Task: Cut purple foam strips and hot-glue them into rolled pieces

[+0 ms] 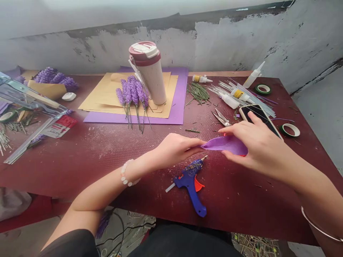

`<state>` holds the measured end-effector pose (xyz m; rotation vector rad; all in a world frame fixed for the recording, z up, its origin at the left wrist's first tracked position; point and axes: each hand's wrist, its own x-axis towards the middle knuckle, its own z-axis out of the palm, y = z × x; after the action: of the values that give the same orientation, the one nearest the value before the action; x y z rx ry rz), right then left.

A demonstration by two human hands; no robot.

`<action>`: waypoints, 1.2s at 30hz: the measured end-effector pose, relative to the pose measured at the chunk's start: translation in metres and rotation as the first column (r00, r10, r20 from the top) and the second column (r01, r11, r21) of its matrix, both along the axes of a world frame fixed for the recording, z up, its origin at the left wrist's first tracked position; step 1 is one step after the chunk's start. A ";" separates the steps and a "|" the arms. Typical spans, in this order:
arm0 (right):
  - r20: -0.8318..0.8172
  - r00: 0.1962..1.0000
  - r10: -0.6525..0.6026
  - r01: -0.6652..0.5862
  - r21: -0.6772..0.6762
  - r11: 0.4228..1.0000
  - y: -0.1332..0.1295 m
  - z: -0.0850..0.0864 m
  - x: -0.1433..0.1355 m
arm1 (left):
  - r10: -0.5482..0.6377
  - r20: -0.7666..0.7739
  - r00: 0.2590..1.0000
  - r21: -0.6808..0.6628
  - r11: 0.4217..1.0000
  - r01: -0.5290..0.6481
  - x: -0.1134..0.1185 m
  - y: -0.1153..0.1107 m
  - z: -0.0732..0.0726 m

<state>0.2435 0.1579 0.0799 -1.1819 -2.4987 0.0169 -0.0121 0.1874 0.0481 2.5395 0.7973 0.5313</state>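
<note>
A folded piece of purple paper (227, 143) is stretched between both hands above the table. Its left tip is pinched between the thumb and fingers of my left hand (178, 149). My right hand (261, 150) grips the wider right end, thumb below and fingers above, with the index finger raised over a phone (258, 116). Small bits of red show by the right fingers; what they are I cannot make out. Just below the paper lies a blue glue gun (191, 182) with an orange trigger, its nozzle pointing up and right. Open scissors (222, 117) rest behind the right hand.
Lavender stems (132, 94) lie on brown and purple sheets (93, 117) beside an upright tumbler (154, 80). Cut green stems (198, 92), glue bottles (253, 76) and tape rolls (289, 130) are scattered right. Wrapped lavender (53, 80) and a clear plastic holder (29, 96) occupy the left.
</note>
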 end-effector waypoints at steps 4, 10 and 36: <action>-0.027 1.000 0.014 -0.014 -0.014 1.000 -0.005 0.006 0.000 | -0.015 0.019 1.000 -0.132 0.991 0.017 0.000 0.000 0.008; -0.048 0.999 0.012 -0.021 -0.199 0.980 -0.008 0.013 -0.001 | -0.016 0.052 0.999 -0.341 0.940 0.033 0.001 -0.001 0.017; -0.311 0.920 -0.239 -0.008 -0.624 0.781 -0.005 0.009 0.004 | 0.089 0.115 0.989 -0.619 0.785 0.001 0.003 0.005 0.018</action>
<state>0.2471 0.1530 0.0893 -1.4024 -2.1092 1.0086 -0.0087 0.1929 0.0660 1.8568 0.8168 0.3714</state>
